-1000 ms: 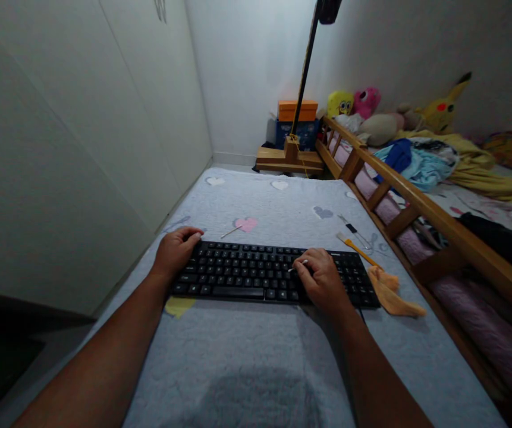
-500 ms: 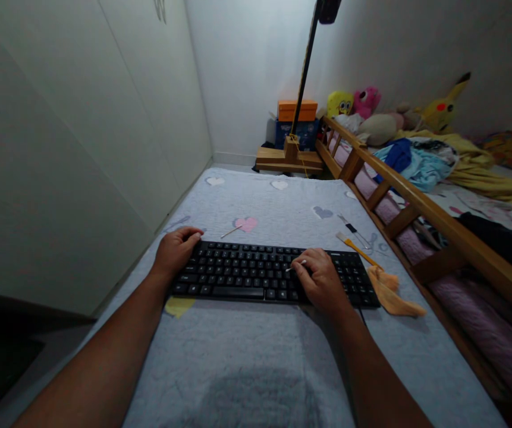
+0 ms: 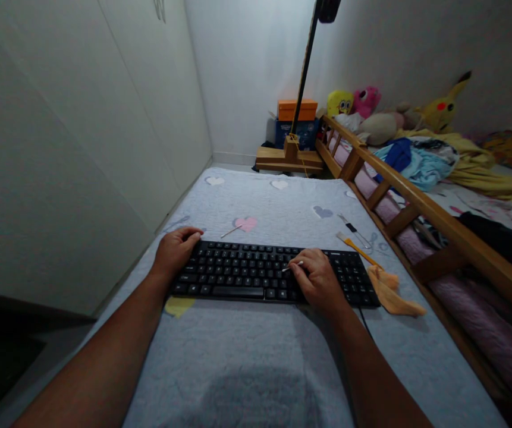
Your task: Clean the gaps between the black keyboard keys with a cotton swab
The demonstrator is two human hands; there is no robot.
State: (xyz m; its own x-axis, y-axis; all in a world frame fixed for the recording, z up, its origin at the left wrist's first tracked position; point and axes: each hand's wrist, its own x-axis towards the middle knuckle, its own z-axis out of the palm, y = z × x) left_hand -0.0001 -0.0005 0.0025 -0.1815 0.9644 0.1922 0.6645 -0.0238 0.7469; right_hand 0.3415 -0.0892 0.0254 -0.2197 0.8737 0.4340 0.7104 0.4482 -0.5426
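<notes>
A black keyboard (image 3: 238, 274) lies flat across the patterned bedspread (image 3: 238, 345). At its left end my left hand (image 3: 174, 254) is closed around the edge, thumb near the upper left corner; the other fingers are partly hidden. My right hand (image 3: 320, 278) rests over the keys right of the middle, pinching a cotton swab (image 3: 292, 267) between thumb and fingers. One tip of that swab points down at the keys. Beyond the keyboard, a second cotton swab (image 3: 231, 231) lies beside a pink printed heart.
Right of the keyboard are an orange cloth (image 3: 392, 291), a brush with a yellow handle (image 3: 356, 246) and metal tweezers (image 3: 354, 230). A wooden bed rail (image 3: 416, 196) runs along the right side, a white cabinet (image 3: 104, 131) along the left. A stand (image 3: 289, 157) is at the far end.
My right hand, with the cotton swab, has shifted slightly to the left over the keys. My left hand and the keyboard have stayed in place.
</notes>
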